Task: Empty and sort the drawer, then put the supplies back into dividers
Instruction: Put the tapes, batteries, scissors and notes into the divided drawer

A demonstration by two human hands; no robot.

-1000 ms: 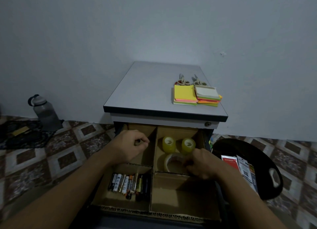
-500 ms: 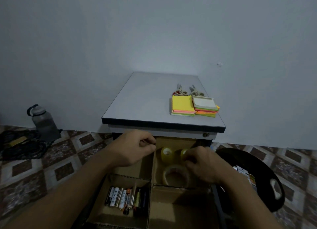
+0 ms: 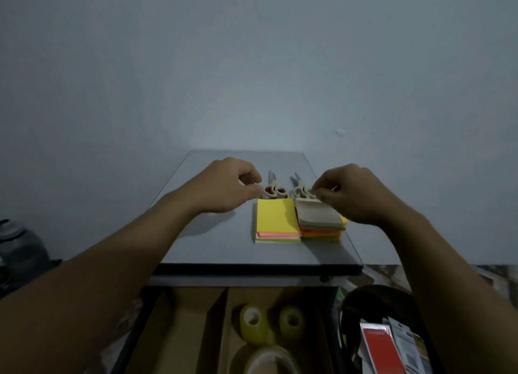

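Together, left hand (image 3: pixel 224 188) and right hand (image 3: pixel 354 195) curl by loop-handled scissors (image 3: pixel 274 190) (plastic).

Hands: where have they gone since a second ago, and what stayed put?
Both came out of the drawer and moved up to the tabletop: left hand beside the red-handled scissors, right hand at the grey-handled scissors; grip unclear. Tape rolls and sticky-note stacks stayed put.

Side by side on the grey table (image 3: pixel 213 233), touching: yellow-topped sticky-note stack (image 3: pixel 277 216) and pale-topped neon stack (image 3: pixel 319 222). Just behind, red-handled scissors (image 3: pixel 274 190) and pale-handled scissors (image 3: pixel 300 192), blades pointing away. Down in the cardboard-divided drawer (image 3: pixel 179 317), sharing one compartment: two yellowish tape rolls (image 3: pixel 252 320) (image 3: pixel 291 320), larger clear tape roll (image 3: pixel 266 358).
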